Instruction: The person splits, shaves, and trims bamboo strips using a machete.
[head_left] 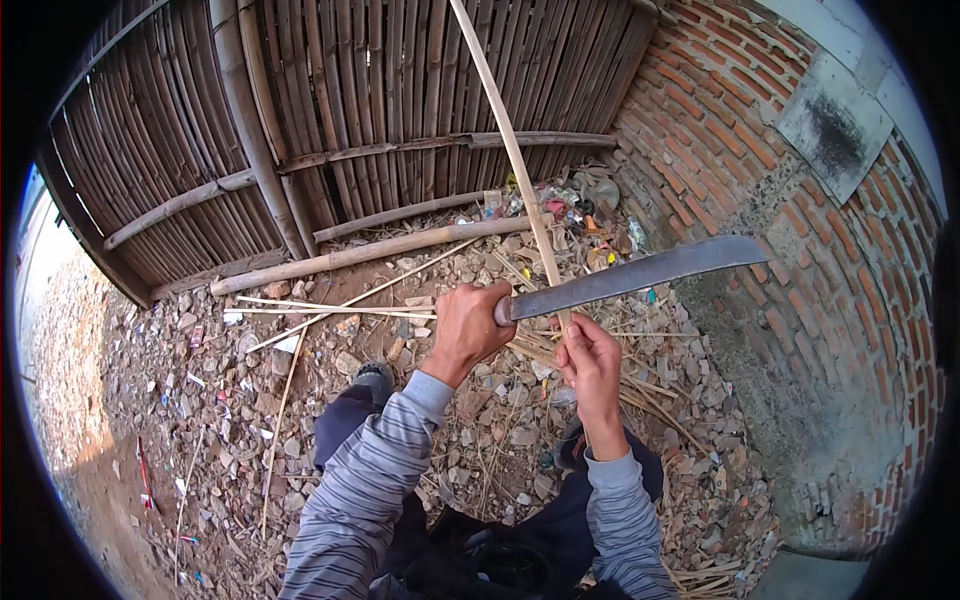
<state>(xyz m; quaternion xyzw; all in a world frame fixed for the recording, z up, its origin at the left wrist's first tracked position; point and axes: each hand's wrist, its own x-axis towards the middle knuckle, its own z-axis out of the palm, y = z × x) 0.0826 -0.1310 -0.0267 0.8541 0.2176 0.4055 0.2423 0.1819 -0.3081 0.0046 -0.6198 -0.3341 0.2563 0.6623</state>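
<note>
My left hand (467,330) is wrapped round the handle of a machete (640,277). Its long dark blade points to the right, and the tip curves slightly upward. A long pale bamboo strip (508,125) rises from my right hand (588,368), pinched between thumb and fingers just below the blade. The blade lies across the strip near its lower end; I cannot tell whether it has cut in. The strip's bottom end is hidden by the right hand. Thin split bamboo strips (360,309) lie on the ground beyond the left hand, and more strips (655,395) lie by the right.
A thick bamboo pole (370,256) lies along the foot of a bamboo-slat wall (400,90). Coloured litter (590,205) is heaped in the corner beside a brick wall (780,200) at right. Stony rubble (220,440) covers the ground round my feet.
</note>
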